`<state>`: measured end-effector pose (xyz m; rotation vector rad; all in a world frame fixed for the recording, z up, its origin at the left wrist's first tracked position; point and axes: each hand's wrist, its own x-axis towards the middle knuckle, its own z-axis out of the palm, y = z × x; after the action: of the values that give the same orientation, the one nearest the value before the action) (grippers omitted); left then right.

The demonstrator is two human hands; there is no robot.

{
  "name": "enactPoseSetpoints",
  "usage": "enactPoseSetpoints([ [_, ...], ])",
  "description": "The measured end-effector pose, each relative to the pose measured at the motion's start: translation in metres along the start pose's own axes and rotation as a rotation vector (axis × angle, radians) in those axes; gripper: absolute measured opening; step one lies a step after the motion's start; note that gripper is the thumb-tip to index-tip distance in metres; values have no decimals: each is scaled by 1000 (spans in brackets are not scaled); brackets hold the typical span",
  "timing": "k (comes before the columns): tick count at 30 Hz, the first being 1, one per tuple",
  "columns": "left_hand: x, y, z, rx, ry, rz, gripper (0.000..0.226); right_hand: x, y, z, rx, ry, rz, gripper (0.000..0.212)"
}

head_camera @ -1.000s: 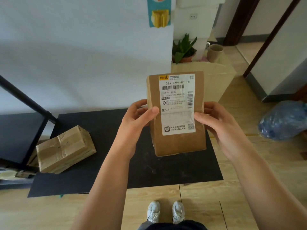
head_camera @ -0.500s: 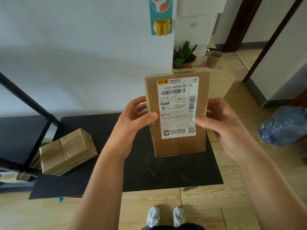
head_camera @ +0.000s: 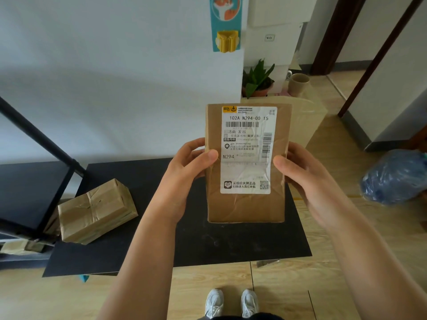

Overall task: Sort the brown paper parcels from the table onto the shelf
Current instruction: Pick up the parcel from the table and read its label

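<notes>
I hold a flat brown paper parcel (head_camera: pixel 246 204) upright in front of me, above the black table (head_camera: pixel 231 245). A white shipping label with barcodes covers its upper face. My left hand (head_camera: pixel 184 179) grips its left edge, thumb on the front. My right hand (head_camera: pixel 302 179) grips the right edge the same way. A second brown parcel (head_camera: pixel 96 210), wrapped in tape, lies on the table's left end. The black shelf (head_camera: pixel 30 188) stands at the far left, with a slanted black bar above it.
A white wall rises behind the table. A potted plant (head_camera: pixel 257 80), a paper cup (head_camera: pixel 298 84) and a large cardboard box (head_camera: pixel 307 125) sit behind the held parcel. A blue plastic bag (head_camera: pixel 395 176) lies on the wooden floor at right. My shoes (head_camera: pixel 232 302) show below.
The view has shifted slightly, and the parcel has tilted a bit so its label faces me more squarely. Both hands keep the same grip.
</notes>
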<state>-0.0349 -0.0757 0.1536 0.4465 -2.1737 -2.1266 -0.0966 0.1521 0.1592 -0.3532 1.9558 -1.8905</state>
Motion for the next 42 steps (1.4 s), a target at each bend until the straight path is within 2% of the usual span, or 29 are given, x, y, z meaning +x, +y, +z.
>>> enactPoseSetpoints([
  [4, 0, 0, 3, -9, 19, -47, 64, -1, -2, 2, -20, -13, 18, 37],
  [8, -2, 0, 6, -23, 27, -87, 72, 0, 1, 2, -28, 37, 61, 48],
  [13, -1, 2, 9, -13, 34, -105, 76, 0, 2, 2, -31, 56, 83, 45],
  [18, -1, 3, 11, -14, 42, -98, 89, 1, 1, 0, -36, 65, 81, 53],
  [21, -2, 5, 12, -7, 37, -99, 89, 1, 1, -3, -38, 70, 69, 58],
  [26, -1, 10, 13, -6, 33, -97, 76, 0, -3, -5, -8, 67, 52, 67],
  [31, -2, 17, 14, -1, 34, -70, 85, -1, -12, -6, 30, 74, 49, 71],
  [37, -10, 35, 13, 32, 40, 11, 82, -7, -31, -9, 101, 30, 10, 47],
  [42, -14, 50, 9, 29, 37, 102, 76, -6, -37, -15, 203, -51, -68, 62],
])
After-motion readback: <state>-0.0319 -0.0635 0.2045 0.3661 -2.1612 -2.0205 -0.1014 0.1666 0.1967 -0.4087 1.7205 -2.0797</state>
